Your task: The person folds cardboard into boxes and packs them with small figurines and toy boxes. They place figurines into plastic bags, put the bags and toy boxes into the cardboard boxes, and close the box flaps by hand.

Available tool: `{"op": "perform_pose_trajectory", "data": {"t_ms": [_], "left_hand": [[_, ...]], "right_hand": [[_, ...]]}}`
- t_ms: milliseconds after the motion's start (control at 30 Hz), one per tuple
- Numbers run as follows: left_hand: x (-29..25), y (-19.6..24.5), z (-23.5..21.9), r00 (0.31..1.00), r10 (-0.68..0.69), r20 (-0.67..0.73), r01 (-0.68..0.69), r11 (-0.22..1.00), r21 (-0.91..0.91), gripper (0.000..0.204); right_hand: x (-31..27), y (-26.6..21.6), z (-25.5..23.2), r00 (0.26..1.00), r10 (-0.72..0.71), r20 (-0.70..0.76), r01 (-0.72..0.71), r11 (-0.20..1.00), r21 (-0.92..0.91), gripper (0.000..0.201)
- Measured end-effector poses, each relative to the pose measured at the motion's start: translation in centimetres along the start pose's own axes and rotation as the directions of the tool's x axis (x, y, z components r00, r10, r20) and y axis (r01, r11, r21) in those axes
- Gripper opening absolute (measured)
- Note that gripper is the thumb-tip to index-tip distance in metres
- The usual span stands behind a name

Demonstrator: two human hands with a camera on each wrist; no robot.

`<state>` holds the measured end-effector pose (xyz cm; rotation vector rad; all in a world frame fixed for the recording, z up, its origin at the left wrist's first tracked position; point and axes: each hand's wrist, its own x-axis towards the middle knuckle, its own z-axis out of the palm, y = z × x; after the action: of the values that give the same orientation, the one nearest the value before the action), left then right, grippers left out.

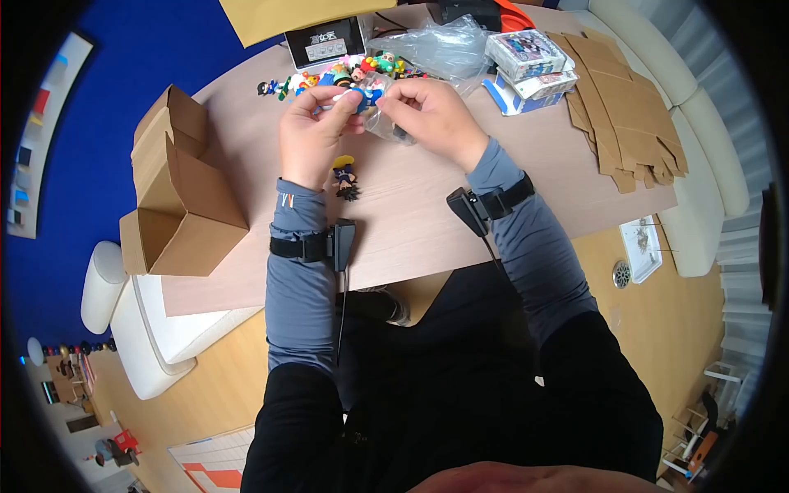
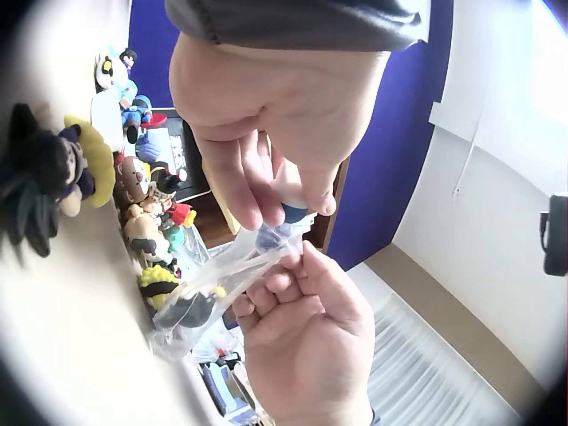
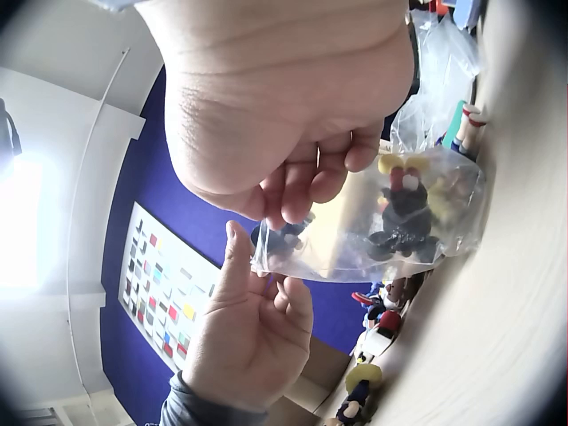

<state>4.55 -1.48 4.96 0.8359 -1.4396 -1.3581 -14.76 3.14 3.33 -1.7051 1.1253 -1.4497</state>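
A clear plastic bag (image 3: 346, 253) with a dark figure (image 3: 406, 217) inside hangs between the hands. The left hand (image 1: 315, 135) pinches a blue and white piece (image 1: 359, 100) at the bag's mouth, thumb against fingers. From the other side the right hand (image 1: 436, 119) pinches the bag's edge, its fingertips close to the left ones. In the left wrist view, the bag (image 2: 222, 280) slants down from the fingertips of both hands. A figure with a yellow hat (image 1: 344, 174) and dark spiky hair lies on the table below the hands.
Several small figures (image 1: 304, 80) lie behind the hands, beside a black and white box (image 1: 327, 45). Crumpled plastic (image 1: 444, 45) and stacked printed boxes (image 1: 530, 62) are at the back right. An open cardboard box (image 1: 193, 214) stands left; flattened cardboard (image 1: 625, 123) lies right.
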Motion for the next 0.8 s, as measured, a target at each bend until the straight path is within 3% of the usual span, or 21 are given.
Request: {"op": "perform_pose_trajectory", "data": {"t_ms": [233, 433, 533, 600, 700, 733, 767, 800], "left_hand": [[0.2, -0.7, 0.4, 0.996, 0.080, 0.050, -0.081, 0.997, 0.011, 0.028], [0.2, -1.1, 0.0, 0.996, 0.039, 0.074, -0.057, 0.964, 0.261, 0.030], [0.1, -1.1, 0.3, 0.991, 0.047, 0.126, -0.069, 0.982, 0.175, 0.030], [-0.4, -0.4, 1.0, 0.981, 0.071, 0.179, -0.057, 0.995, -0.083, 0.023], [-0.1, -0.9, 0.6, 0.967, 0.092, 0.237, -0.081, 0.995, -0.058, 0.023], [-0.1, -0.9, 0.5, 0.967, 0.093, 0.237, -0.081, 0.995, -0.060, 0.023], [-0.1, -0.9, 0.3, 0.954, 0.180, 0.241, -0.220, 0.964, 0.149, 0.025], [-0.1, -0.9, 0.1, 0.929, 0.262, 0.262, -0.344, 0.872, 0.348, 0.028]], "right_hand": [[-0.1, 0.1, -0.2, 1.000, 0.019, -0.023, -0.019, 1.000, -0.006, 0.023], [-0.1, -0.1, -0.3, 1.000, 0.020, -0.007, -0.020, 0.998, -0.065, 0.023], [0.0, 0.2, -0.4, 1.000, -0.002, -0.012, 0.001, 0.998, -0.059, 0.022], [0.1, 0.7, -0.4, 1.000, -0.023, -0.006, 0.022, 0.998, -0.061, 0.022], [0.2, 1.1, -0.4, 0.999, 0.010, -0.036, -0.007, 0.997, 0.070, 0.021], [0.2, 0.8, -0.6, 0.993, 0.121, -0.016, -0.116, 0.978, 0.172, 0.020], [0.2, 0.5, -0.7, 0.974, 0.227, 0.014, -0.223, 0.937, 0.270, 0.018], [0.2, 0.2, -0.8, 0.974, 0.227, 0.014, -0.223, 0.937, 0.269, 0.018]]}}
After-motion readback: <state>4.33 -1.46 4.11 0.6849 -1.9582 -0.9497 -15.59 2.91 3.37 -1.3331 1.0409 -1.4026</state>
